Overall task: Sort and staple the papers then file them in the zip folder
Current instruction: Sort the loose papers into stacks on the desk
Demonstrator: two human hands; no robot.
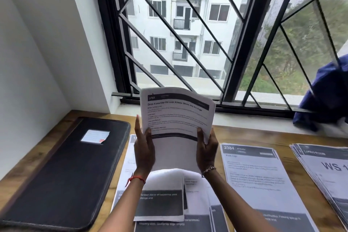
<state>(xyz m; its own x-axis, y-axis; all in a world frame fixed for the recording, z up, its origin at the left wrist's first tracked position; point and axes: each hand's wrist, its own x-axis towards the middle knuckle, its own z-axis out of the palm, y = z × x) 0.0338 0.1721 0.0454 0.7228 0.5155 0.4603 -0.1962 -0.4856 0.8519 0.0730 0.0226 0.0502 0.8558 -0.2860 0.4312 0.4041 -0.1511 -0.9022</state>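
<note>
The flat sheet [263, 175] reads "2384"; the right stack [331, 171], "WS".

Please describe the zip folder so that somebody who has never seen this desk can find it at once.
Below the barred window runs a wooden table. At its left end, next to the white wall, the zip folder lies flat. It is the only black thing on the table, with a small white label on its cover; its neighbours to the right are printed sheets.

Bare desk [254, 135] strip behind paper stacks [263, 175]
</note>
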